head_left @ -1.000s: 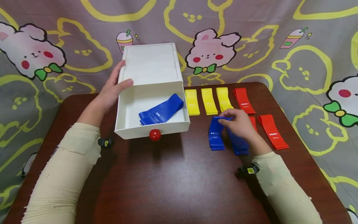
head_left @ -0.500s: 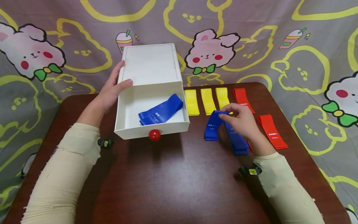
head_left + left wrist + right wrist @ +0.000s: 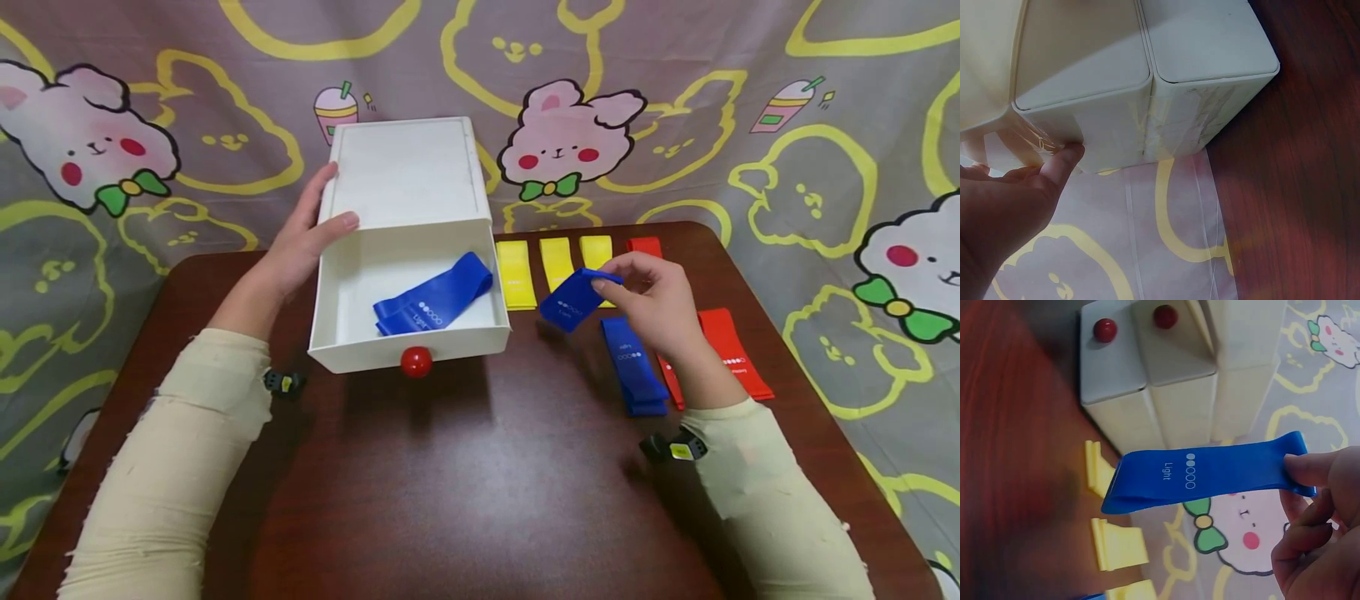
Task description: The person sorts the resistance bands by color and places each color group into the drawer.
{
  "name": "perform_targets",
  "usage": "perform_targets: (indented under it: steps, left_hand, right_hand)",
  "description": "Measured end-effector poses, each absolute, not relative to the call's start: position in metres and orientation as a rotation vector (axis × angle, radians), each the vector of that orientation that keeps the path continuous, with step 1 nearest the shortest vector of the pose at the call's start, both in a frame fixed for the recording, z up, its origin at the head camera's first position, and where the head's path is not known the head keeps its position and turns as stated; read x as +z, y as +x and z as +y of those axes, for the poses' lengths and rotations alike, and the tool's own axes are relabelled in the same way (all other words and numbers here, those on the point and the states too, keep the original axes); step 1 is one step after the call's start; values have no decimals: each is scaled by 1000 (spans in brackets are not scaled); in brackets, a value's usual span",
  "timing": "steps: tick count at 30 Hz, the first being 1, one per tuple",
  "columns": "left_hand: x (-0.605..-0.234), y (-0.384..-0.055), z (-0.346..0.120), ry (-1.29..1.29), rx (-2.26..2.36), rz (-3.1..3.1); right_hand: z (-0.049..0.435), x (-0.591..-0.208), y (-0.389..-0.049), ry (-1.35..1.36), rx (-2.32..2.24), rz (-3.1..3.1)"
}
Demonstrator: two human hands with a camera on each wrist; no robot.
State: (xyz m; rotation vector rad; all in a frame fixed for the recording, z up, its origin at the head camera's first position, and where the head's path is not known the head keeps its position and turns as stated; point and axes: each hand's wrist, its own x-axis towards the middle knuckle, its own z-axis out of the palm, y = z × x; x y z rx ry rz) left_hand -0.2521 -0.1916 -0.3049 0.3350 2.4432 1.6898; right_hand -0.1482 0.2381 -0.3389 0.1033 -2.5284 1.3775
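Note:
My right hand point(image 3: 654, 300) pinches one end of a blue resistance band point(image 3: 573, 297) between thumb and fingers, in the air above the table. In the right wrist view, the folded band point(image 3: 1204, 478) shows the word Light. My left hand point(image 3: 288, 242) rests against the left side of a white drawer cabinet point(image 3: 408, 175), thumb at its top front edge. The top drawer point(image 3: 450, 340), with a red knob point(image 3: 417, 362), stands pulled out. Inside it lies another blue band point(image 3: 435, 298). A further blue band point(image 3: 633, 367) lies on the table below my right hand.
Several yellow bands point(image 3: 516, 279) lie right of the cabinet. Red bands point(image 3: 731, 354) lie farther right, partly hidden by my right hand. Two closed lower drawers point(image 3: 1113, 362) show in the right wrist view. A patterned curtain point(image 3: 675, 50) hangs behind the dark wooden table point(image 3: 480, 500).
My right hand has lifted the blue band off the table, moving up and away from me; the band's loose end has swung left toward the drawer. My left hand has stayed in place.

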Motion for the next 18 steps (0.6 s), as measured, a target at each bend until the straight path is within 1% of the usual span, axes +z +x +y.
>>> perform_targets:
  steps: [18]
  left_hand:
    - [-306, -253, -192, 332, 1696, 2444]
  right_hand:
    - [224, -287, -165, 125, 1615, -2197]
